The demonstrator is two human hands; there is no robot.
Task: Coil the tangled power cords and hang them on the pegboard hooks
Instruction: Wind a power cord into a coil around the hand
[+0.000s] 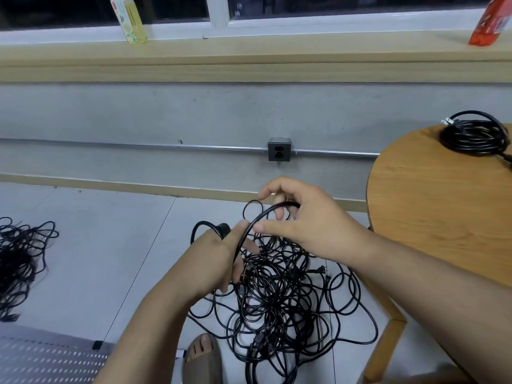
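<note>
One head-worn wide-angle view looks forward and down, close over the hands (277, 231), toward the floor (110, 259) and far wall (166, 112).

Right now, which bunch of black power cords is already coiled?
The black bundle on the round wooden table; the middle floor heap and left floor heap are tangled.

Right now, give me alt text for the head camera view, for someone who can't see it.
The left hand and right hand hold one black power cord above a tangled pile of cords on the floor. A coiled cord lies on the round wooden table at right; a second tangle lies at far left.
</note>
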